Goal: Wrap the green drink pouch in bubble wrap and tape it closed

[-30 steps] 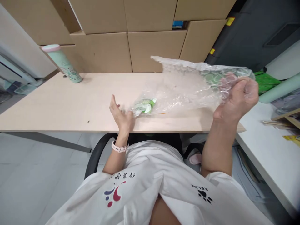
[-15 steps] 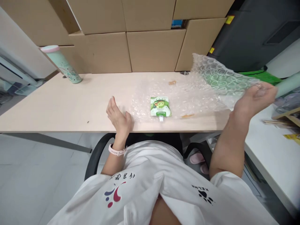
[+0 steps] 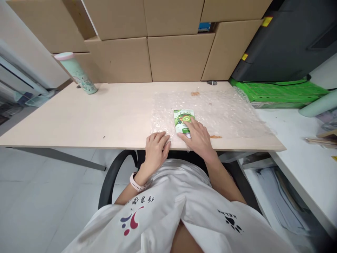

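Note:
A small green-and-white spouted pouch (image 3: 181,116) with a kiwi picture lies flat on a sheet of clear bubble wrap (image 3: 223,109), its spout toward me. My right hand (image 3: 198,137) rests over the pouch's lower right part, thumb and fingers spread, fingertips touching its front. Just left of it, my left hand (image 3: 156,149) lies at the near left corner of the wrap. Its fingers are loosely bent and rest on the sheet and table edge, with nothing visible gripped in them.
Cardboard boxes (image 3: 123,61) line the back of the wooden table (image 3: 126,116). A mint tumbler (image 3: 80,75) with a pink lid stands at the back left. To the right are a green flat crate (image 3: 281,92), a dark case (image 3: 279,45) and a white side table (image 3: 297,140).
My right hand has let go of the bubble wrap's lifted right end and come left onto the pouch. That end now lies flat. My left hand has shifted right, nearer the pouch.

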